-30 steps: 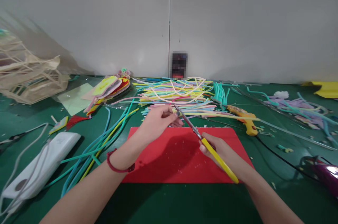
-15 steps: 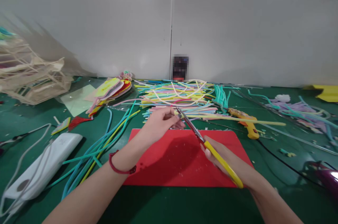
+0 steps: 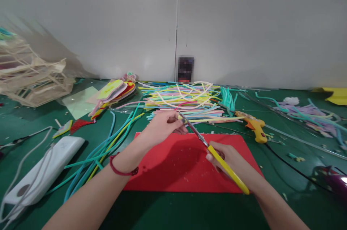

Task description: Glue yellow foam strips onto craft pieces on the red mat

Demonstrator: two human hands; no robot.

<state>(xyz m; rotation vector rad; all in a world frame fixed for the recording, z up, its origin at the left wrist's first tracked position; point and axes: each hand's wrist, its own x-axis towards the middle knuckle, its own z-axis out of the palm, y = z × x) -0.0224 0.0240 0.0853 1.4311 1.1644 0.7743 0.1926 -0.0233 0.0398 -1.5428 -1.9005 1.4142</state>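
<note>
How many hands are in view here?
2: the left hand near the blade tips of the yellow-handled scissors, and the right hand gripping their handles above the red mat. No other hand shows.

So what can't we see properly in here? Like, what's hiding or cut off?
All in the head view:
The dark thing by the wall: blurred into little squares.
Inside of the left hand: its own fingers cover it.
Part of the right hand: behind the scissors.
Rest of the stick model: cut off by the left edge.
Rest of the shiny purple thing: cut off by the right edge.
</note>
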